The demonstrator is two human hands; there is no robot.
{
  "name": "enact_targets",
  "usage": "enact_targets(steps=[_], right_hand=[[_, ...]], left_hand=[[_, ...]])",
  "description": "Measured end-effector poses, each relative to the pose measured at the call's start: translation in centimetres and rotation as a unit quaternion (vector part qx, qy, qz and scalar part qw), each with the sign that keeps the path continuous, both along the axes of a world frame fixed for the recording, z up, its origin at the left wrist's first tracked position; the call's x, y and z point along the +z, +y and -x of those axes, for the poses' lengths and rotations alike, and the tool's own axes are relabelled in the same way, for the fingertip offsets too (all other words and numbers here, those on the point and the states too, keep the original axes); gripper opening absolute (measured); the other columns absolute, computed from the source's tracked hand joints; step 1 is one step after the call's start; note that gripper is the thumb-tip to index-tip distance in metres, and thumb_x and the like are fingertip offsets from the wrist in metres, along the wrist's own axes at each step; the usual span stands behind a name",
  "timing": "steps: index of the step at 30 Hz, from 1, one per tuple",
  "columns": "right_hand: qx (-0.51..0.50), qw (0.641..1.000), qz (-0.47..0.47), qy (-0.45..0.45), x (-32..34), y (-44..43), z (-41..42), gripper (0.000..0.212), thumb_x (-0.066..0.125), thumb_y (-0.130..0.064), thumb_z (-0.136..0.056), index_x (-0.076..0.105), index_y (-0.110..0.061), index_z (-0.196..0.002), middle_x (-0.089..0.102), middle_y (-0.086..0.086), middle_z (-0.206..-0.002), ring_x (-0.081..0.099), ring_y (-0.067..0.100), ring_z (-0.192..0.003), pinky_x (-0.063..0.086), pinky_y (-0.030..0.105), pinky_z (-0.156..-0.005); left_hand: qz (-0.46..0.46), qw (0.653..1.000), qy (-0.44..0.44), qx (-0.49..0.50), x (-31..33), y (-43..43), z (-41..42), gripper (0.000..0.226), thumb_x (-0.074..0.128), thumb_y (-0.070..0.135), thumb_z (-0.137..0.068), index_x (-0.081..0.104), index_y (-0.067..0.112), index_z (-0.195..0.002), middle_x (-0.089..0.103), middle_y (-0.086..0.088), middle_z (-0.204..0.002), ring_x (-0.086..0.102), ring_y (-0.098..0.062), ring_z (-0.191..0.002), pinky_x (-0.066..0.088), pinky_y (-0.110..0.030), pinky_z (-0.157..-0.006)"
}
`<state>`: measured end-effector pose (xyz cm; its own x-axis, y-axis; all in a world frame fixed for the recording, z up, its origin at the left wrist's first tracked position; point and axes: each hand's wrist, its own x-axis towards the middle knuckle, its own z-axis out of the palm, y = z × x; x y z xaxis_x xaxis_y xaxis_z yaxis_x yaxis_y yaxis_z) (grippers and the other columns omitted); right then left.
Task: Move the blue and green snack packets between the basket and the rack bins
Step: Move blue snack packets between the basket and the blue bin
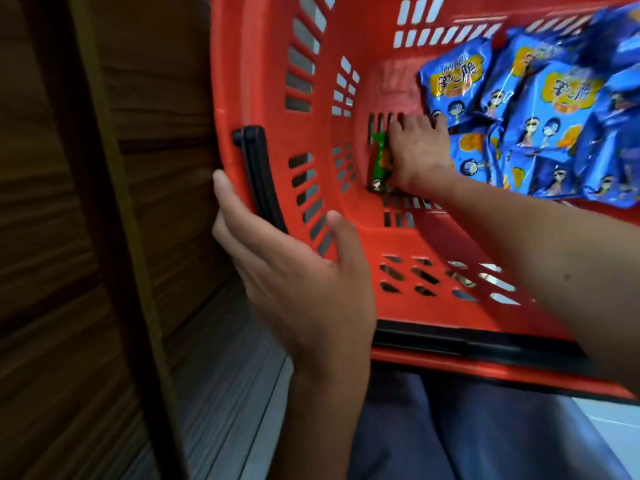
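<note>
A red plastic basket (277, 81) with slotted walls fills the upper middle and right of the view. Several blue snack packets (526, 109) lie piled in its right part. One green snack packet (380, 161) stands on edge at the basket's bottom left. My right hand (419, 150) reaches deep into the basket, its fingers closed around the green packet. My left hand (294, 271) grips the basket's left rim from outside, fingers over the black handle (258, 168), thumb inside the wall.
A dark wooden panel with a vertical post (104, 202) stands close on the left of the basket. Below the basket I see my blue trousers (467, 427) and pale floor (616, 427). No rack bins are in view.
</note>
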<state>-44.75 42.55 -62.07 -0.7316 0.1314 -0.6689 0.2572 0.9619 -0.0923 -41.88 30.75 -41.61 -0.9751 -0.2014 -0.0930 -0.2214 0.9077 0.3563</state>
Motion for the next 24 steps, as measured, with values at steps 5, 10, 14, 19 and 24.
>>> enact_targets(steps=[5,10,14,19,24], right_hand=[[-0.040,0.993,0.094,0.059,2.8,1.0,0.4,0.041,0.061,-0.013,-0.080,0.049,-0.007,-0.119,0.061,0.024,-0.109,0.056,0.043,-0.103,0.042,0.042,-0.083],[-0.199,0.935,0.212,0.204,8.0,1.7,-0.9,0.028,0.062,-0.015,-0.078,0.056,-0.010,-0.104,0.066,0.014,-0.096,0.059,0.038,-0.092,0.043,0.041,-0.073],[-0.293,0.875,0.297,0.245,13.6,1.8,-1.6,0.028,0.069,-0.021,-0.077,0.063,-0.010,-0.102,0.068,0.005,-0.088,0.061,0.021,-0.082,0.046,0.037,-0.075],[-0.423,0.783,0.429,0.155,18.7,2.7,-2.7,0.012,0.059,-0.031,-0.084,0.060,-0.019,-0.078,0.063,0.005,-0.070,0.058,0.013,-0.071,0.048,0.042,-0.068],[-0.456,0.772,0.422,0.136,20.8,4.7,-4.9,0.025,0.049,-0.031,-0.094,0.057,-0.008,-0.090,0.060,0.025,-0.077,0.056,0.035,-0.065,0.048,0.048,-0.063]], left_hand=[[-0.011,1.000,-0.005,0.010,0.2,0.0,0.2,0.085,0.063,0.022,-0.074,0.022,0.002,-0.146,0.039,-0.016,-0.138,0.041,-0.028,-0.125,0.032,-0.025,-0.097],[-0.022,0.999,-0.010,-0.040,1.4,-0.2,-0.2,0.085,0.064,0.017,-0.072,0.024,-0.008,-0.143,0.028,-0.021,-0.144,0.028,-0.030,-0.134,0.016,-0.026,-0.113],[0.002,0.994,-0.039,-0.106,2.7,0.8,-0.4,0.077,0.063,0.023,-0.072,0.035,-0.001,-0.140,0.027,-0.017,-0.151,0.016,-0.033,-0.142,0.003,-0.038,-0.116],[-0.024,0.976,-0.056,-0.209,3.3,1.9,2.0,0.053,0.056,0.021,-0.082,0.047,0.004,-0.132,0.044,-0.010,-0.144,0.029,-0.028,-0.140,0.000,-0.041,-0.116],[0.076,0.942,-0.138,-0.295,2.8,3.2,3.6,0.047,0.032,0.041,-0.096,0.051,0.015,-0.130,0.059,-0.002,-0.129,0.036,-0.020,-0.137,-0.017,-0.049,-0.111]])
